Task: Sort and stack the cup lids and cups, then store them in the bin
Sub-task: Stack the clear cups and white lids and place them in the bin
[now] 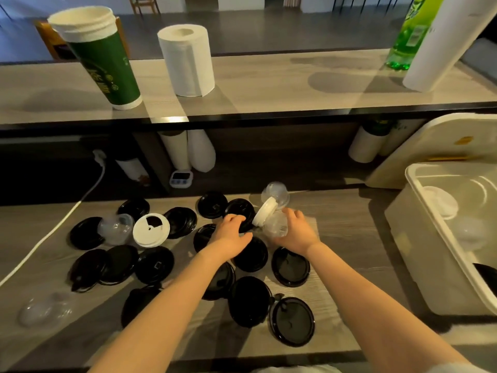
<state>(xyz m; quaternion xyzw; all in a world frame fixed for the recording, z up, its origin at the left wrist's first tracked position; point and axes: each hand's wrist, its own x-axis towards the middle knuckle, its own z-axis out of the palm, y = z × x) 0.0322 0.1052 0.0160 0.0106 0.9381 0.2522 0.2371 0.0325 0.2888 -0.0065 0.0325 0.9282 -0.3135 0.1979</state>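
Observation:
Several black cup lids (290,266) lie scattered over the wooden table. My left hand (231,234) rests on one black lid (239,211) near the middle, fingers curled over its edge. My right hand (294,230) grips a clear dome lid (275,227), and a white flat lid (265,211) stands tilted on edge against it. Another clear dome lid (275,192) sits just behind. A white lid (151,229) and a clear dome lid (115,228) lie to the left. The white bin (419,238) at the right holds clear lids.
A clear dome lid (44,309) lies at the near left. A white cable (53,230) crosses the table's left side. On the upper shelf stand a stack of green paper cups (102,57), a paper towel roll (188,60) and a green bottle (408,33). The bin's cover (430,146) leans behind it.

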